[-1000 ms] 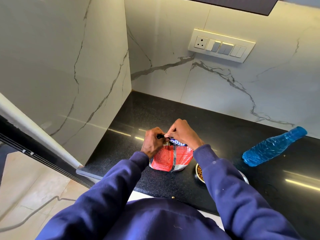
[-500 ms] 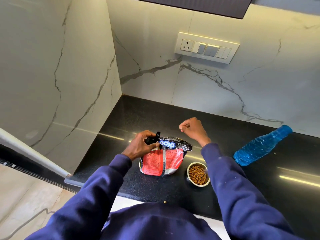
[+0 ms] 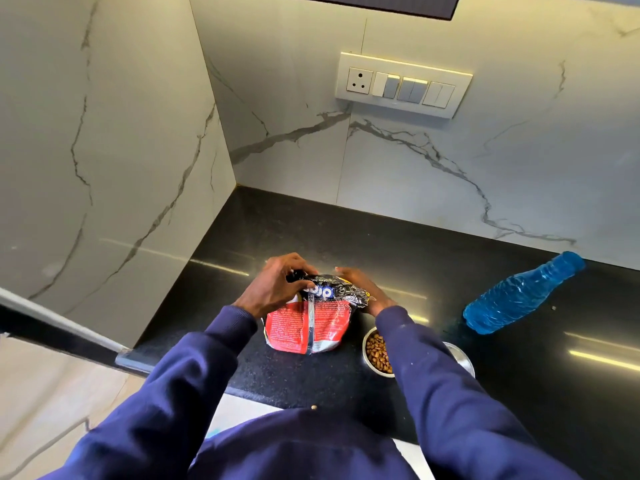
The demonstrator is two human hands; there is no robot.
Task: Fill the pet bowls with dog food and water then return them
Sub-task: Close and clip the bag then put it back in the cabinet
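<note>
A red and black dog food bag (image 3: 308, 323) stands on the black counter (image 3: 519, 393) with its top folded over. My left hand (image 3: 273, 285) grips the folded top at its left end, where a black clip shows. My right hand (image 3: 363, 289) lies behind the bag's right side, touching the crumpled top. A steel bowl with brown kibble (image 3: 377, 353) sits just right of the bag, partly hidden by my right sleeve. The rim of a second steel bowl (image 3: 462, 358) shows beyond that sleeve; its contents are hidden. A blue water bottle (image 3: 523, 294) lies on its side at the right.
Marble walls close the counter at the back and left, with a switch panel (image 3: 403, 84) on the back wall. One loose kibble piece (image 3: 314, 407) lies near the counter's front edge. The floor drops away at the lower left.
My right hand, raised in a fist half a second ago, has come back down onto the bag's top. My left hand still holds the folded top.
</note>
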